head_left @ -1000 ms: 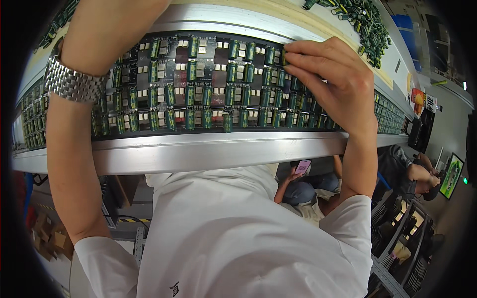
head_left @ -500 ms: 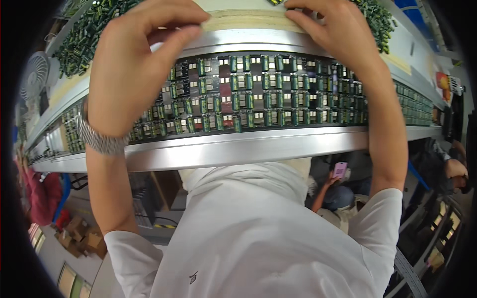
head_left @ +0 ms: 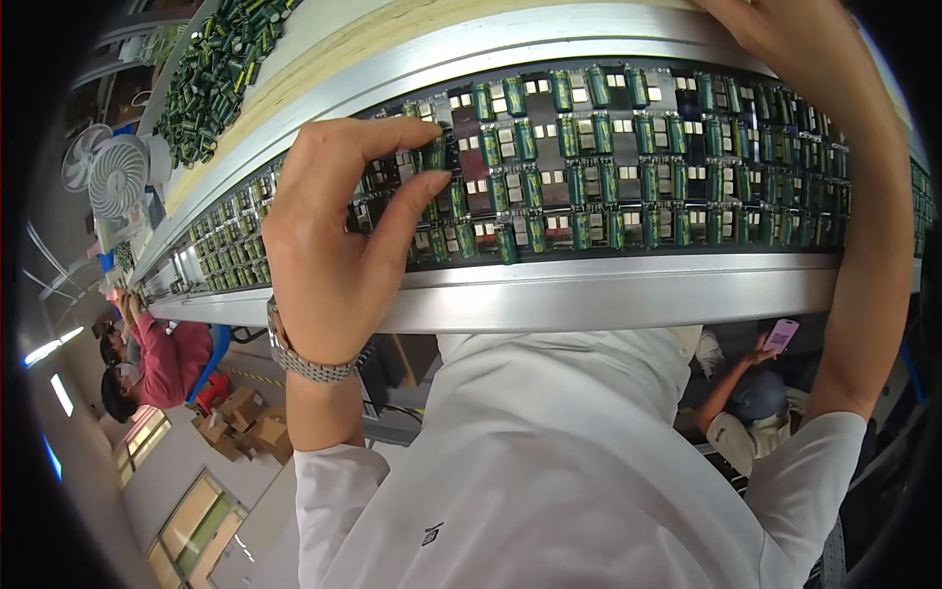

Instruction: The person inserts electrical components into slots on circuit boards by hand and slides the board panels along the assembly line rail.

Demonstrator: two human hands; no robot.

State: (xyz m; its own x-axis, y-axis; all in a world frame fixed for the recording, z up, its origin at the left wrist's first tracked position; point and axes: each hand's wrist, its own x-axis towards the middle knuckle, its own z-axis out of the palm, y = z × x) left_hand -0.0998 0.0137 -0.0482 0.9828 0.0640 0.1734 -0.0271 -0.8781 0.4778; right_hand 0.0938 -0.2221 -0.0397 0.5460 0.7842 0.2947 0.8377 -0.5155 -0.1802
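A green capacitor (head_left: 435, 154) sits pinched between thumb and forefinger of the left hand (head_left: 339, 231), at the left part of the long board panel (head_left: 628, 162) in the metal rail (head_left: 608, 290). To its right, the rows look nearly all filled with capacitors; a few pale pads show bare, so I judge little is left there. The right hand (head_left: 785, 44) rests at the panel's far edge, top cut off; its grip cannot be told. A loose capacitor pile (head_left: 211, 79) lies beyond.

Left hand (head_left: 334, 245) pinching a green capacitor (head_left: 435, 154) on the circuit-board row (head_left: 628, 167), right hand (head_left: 785, 39) at the rail (head_left: 589, 294).
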